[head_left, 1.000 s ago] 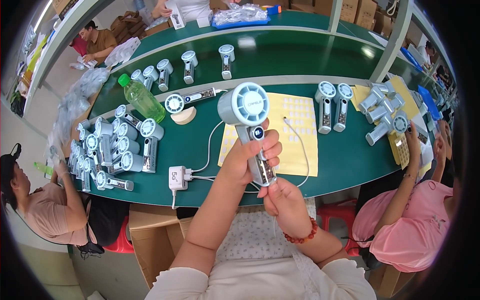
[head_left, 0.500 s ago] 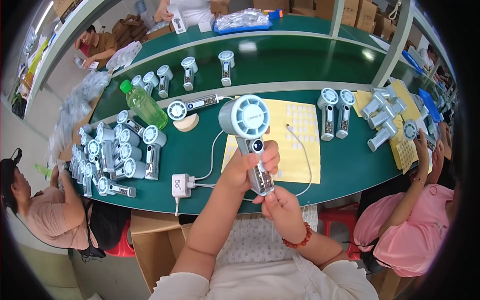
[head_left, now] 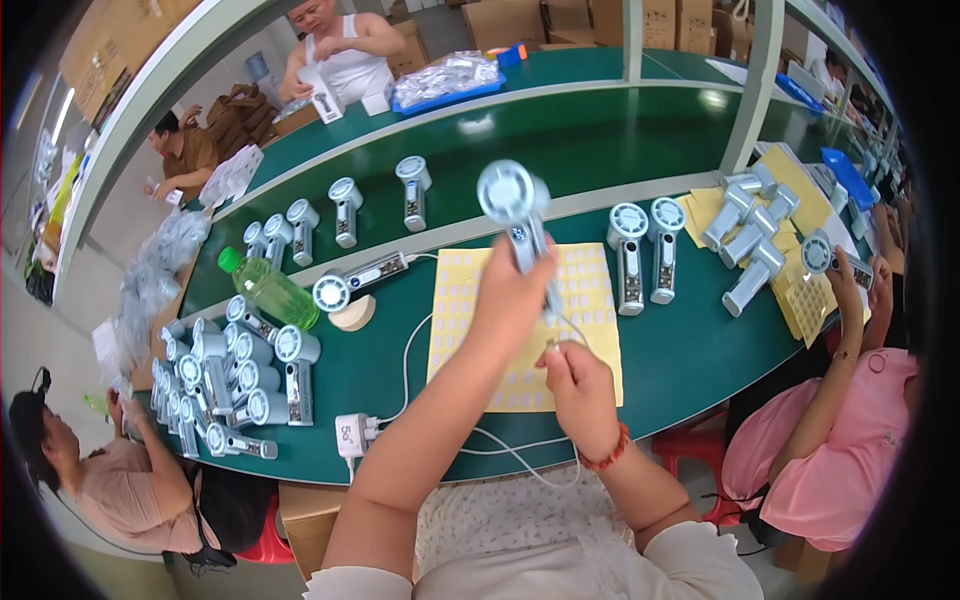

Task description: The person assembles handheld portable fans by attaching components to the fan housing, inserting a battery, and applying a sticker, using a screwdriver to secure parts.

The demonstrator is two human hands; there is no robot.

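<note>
My left hand [head_left: 512, 295] is closed around the handle of a pale blue handheld fan [head_left: 508, 192], held up over the table with its round head on top. Motion blurs the fan; a small lit display shows on its handle. Lower and to the right, my right hand [head_left: 582, 385] pinches a small cable plug [head_left: 551, 346] between thumb and fingers, apart from the fan. Below both hands lies a yellow sheet of small pale stickers [head_left: 470, 300]. Part of a white cable [head_left: 535, 478] loops below my right hand.
Many fans [head_left: 240, 370] crowd the left side near a green bottle [head_left: 270, 290]. One fan [head_left: 360, 280] lies plugged in by a round beige piece [head_left: 352, 313]. A white charger [head_left: 352, 435] sits at the front edge. Two fans [head_left: 629, 260] stand right; co-workers sit at both sides.
The fan in my left hand has moved up and away from my right hand, which was at its base. The right hand now holds the plug apart from it. The view has shifted.
</note>
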